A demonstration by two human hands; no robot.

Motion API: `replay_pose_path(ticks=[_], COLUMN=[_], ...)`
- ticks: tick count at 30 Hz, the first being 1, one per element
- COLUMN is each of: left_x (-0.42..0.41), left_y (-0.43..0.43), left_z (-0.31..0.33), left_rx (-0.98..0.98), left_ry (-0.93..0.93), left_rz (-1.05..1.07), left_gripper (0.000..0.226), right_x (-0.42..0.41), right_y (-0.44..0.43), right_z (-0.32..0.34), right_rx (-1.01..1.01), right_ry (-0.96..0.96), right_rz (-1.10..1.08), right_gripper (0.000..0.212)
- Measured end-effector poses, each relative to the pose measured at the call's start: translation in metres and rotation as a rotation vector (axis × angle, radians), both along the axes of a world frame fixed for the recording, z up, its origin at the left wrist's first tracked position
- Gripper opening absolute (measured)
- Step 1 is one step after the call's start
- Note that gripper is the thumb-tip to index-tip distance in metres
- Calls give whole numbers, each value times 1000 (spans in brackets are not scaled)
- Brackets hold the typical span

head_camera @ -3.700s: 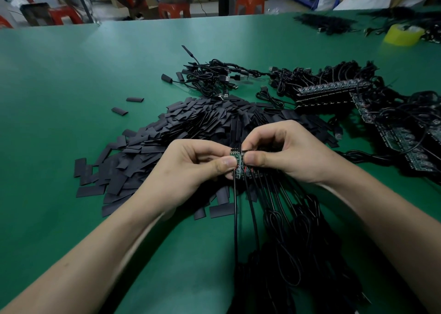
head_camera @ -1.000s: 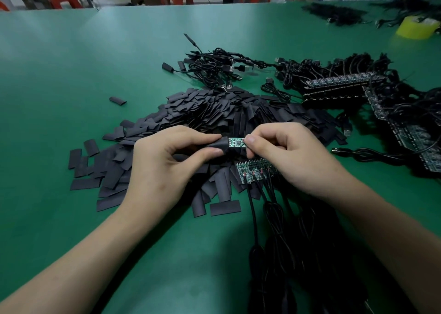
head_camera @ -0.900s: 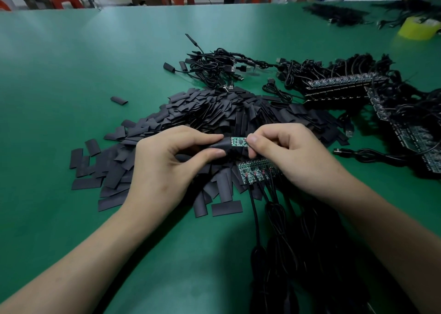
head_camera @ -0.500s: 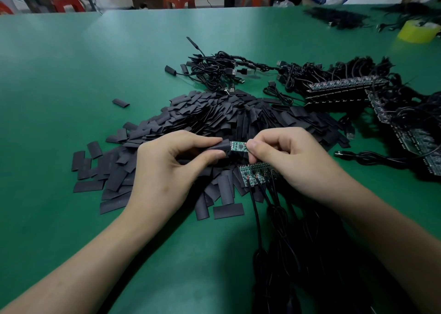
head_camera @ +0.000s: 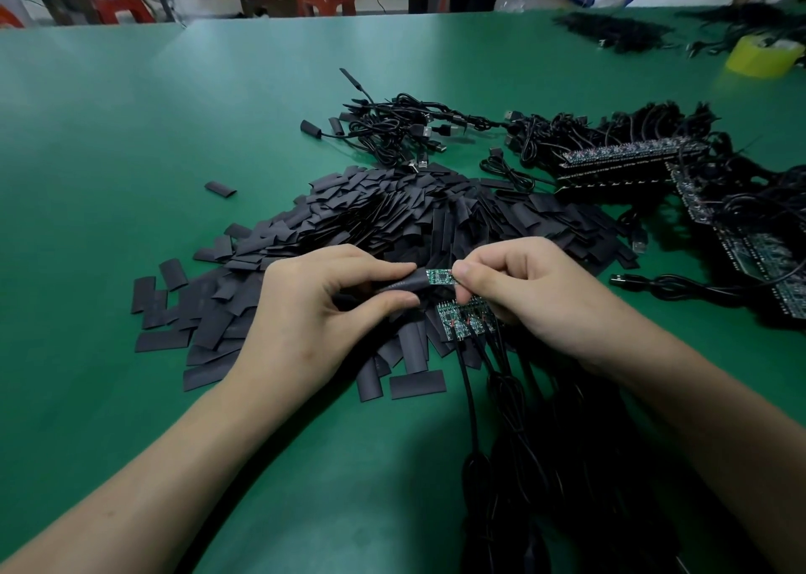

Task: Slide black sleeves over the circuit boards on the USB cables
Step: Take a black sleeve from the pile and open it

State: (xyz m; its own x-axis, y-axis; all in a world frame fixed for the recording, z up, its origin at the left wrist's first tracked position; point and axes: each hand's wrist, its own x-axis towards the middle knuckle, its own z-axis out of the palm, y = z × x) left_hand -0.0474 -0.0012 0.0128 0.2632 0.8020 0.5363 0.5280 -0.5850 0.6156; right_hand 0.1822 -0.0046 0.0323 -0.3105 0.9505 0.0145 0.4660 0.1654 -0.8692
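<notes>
Closest in, a thick bunch of black cables (head_camera: 501, 464), round and smooth, lying on the flat green bench (head_camera: 131, 137). Two bare forearms over it, reaching in to the hands.

Between the hands, a black sleeve (head_camera: 403, 285), soft, flat and dull, its open end just over the left end of a small green circuit board (head_camera: 440, 276). Board hard and thin, dotted with tiny shiny parts, about half of it bare. Just below, under the right hand, a row of green boards (head_camera: 462, 318), each joined to a cable.

A few seconds back, both hands pinching that row. Now one board up and apart from the row, with a sleeve at its end. Next to half a second back, hardly any change.

Left hand (head_camera: 322, 312): first finger on top and thumb below, curled and pinching the sleeve. Right hand (head_camera: 536, 299): thumb and first finger pinching the right end of the board, other fingers curled down onto the row.

Behind the hands, a big heap of loose sleeves (head_camera: 392, 216), flat little black rectangles spread like a fan. A lone sleeve (head_camera: 221, 189) off to the left. Further back, a tangle of thin USB cables (head_camera: 401, 128) with silver plugs. To the right, long strips of boards (head_camera: 628, 157) among more cable. At the far right, a yellow roll of tape (head_camera: 765, 57). Past the bench, red stools (head_camera: 325, 0).
</notes>
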Motion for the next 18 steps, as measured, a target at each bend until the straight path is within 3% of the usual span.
replay_pose_path(ticks=[5,18], left_x=[-1,-3], left_y=[0,0], left_z=[0,4], left_rx=[-79,16], left_ry=[-46,69], left_rz=[19,-61], left_gripper=[26,22], right_x=[-4,-4], right_y=[-6,-5], right_z=[2,3], right_rx=[141,111], right_ry=[-105,-136], right_rz=[-30,12], right_gripper=[32,30])
